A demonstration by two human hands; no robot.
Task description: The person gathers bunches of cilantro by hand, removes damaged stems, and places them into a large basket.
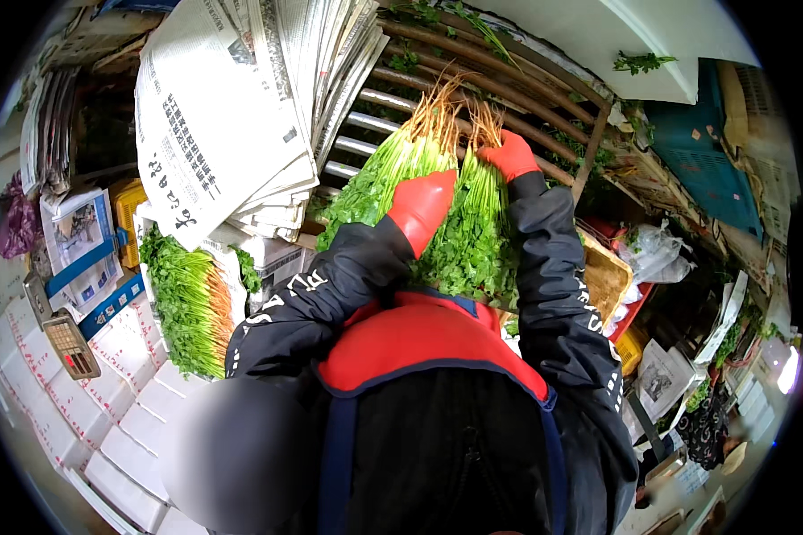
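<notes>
- Two hands in red rubber gloves work at the centre top of the frame, each with a grip on leafy green herbs with pale orange roots.
- The left hand (422,207) is closed around the left bunch of herbs (393,165), its roots fanned upward at the top centre.
- The right hand (509,153) is closed on the stems of the right bunch of herbs (475,234), whose leaves hang down toward the person's chest.
- Both bunches lie against a slatted rack (473,62) of brown and grey bars that bend toward the upper right rim.
- A thick stack of folded newspapers (223,116) fills the upper left, its edges overhanging just beside the left bunch.
- At left centre, a packed pile of herbs (187,303) lies with roots pointing right, next to white foam boxes (107,419) along the lower left.
- A small scale (70,343) rests on those boxes.
- A woven basket (607,281) sits right of the dark sleeves, with a blue crate (705,152) in the upper right.
- Open room is scant; goods crowd every side of the hands.
</notes>
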